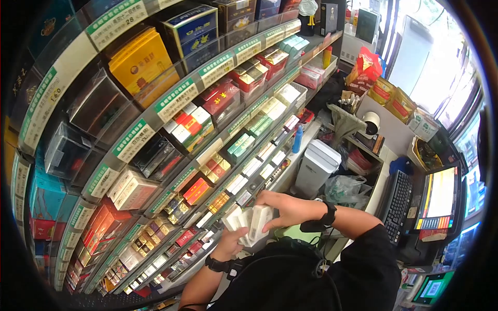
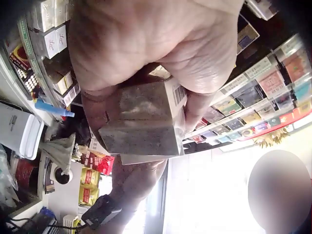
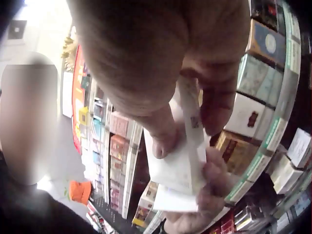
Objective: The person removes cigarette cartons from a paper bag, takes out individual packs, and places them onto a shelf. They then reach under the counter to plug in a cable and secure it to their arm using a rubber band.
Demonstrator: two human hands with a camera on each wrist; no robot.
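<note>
— Black sleeve (image 1: 365, 264) closest to the lens, a person holds white packs (image 1: 256, 228) with both bare hands. What does each grip have?

— Left grip (image 1: 232, 242): thumb and fingers bent round the packs from the near side, spread only as far as the packs allow. Right grip (image 1: 282, 206): thumb against one face of a pack, fingers on the other side, pinching it firmly enough to hold it tilted.

— How many packs?

— Cannot tell; they overlap, fanned out between the two grips and touching both.

— And around them?

— Left of the grips, shelves of boxed goods rise in rows, fronted by green-and-white price labels (image 1: 176, 102). Just beyond the grips stands a pale bin (image 1: 316, 166), a blue bottle (image 1: 297, 139) near it and a clear plastic bag (image 1: 348, 189) to its right. Well to the right of the grips, a black keyboard (image 1: 397, 205) lies beside a lit screen (image 1: 437, 199).

— Anything worn?

— Dark bands circle both wrists, just behind each grip.
</note>
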